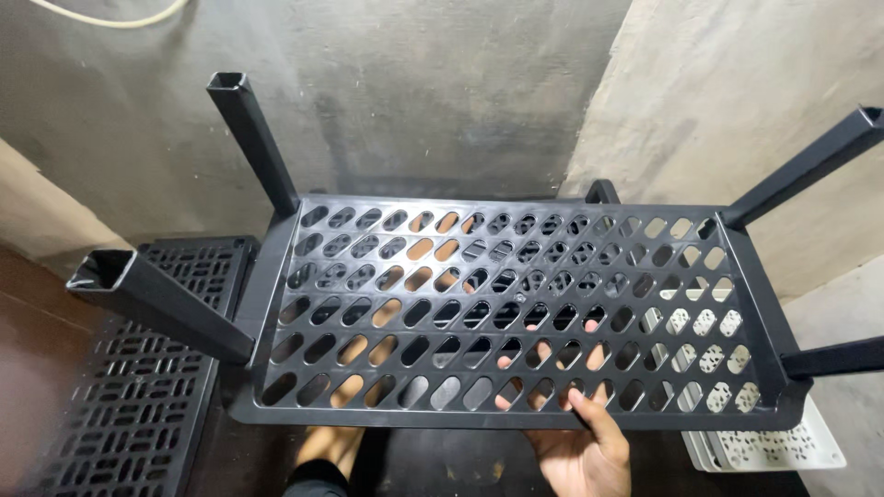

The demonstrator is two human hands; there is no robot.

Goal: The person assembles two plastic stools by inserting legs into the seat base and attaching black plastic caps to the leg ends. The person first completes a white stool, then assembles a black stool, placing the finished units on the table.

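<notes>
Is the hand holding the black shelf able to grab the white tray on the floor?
Probably yes. The right hand grips the black shelf at its near edge, and the white tray lies just to its right, partly under the shelf corner. The hand would first have to let go.

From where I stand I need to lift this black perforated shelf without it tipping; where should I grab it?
Take the black shelf by its solid rim on both short ends, from the sides, just under the corner posts. The deck is all holes, and one hand alone on the near edge grips it off centre.
</notes>
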